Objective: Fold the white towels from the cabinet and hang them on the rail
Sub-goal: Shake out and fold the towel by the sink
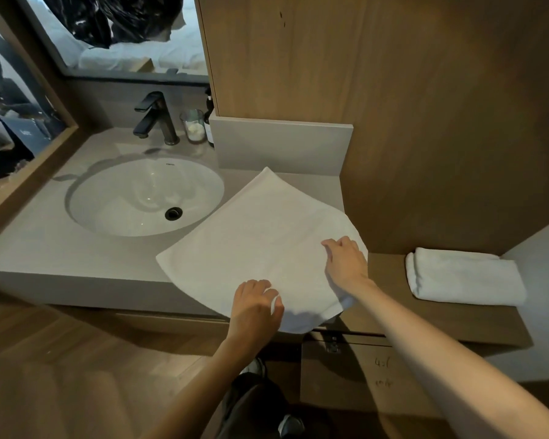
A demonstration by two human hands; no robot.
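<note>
Towel (260, 236) is lying spread on the desk (45, 248) beside the sink (140, 198), its near corner overhanging. Left hand (255, 307) is pinching the near edge (cloth showing between fingers); right hand (346, 261) is gripping the right edge, fingers curled. A folded towel (463, 277) is sitting well apart.

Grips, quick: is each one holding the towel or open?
Left grip: pinches the near edge of the white towel.
Right grip: curled on the towel; a hold cannot be told.
</note>
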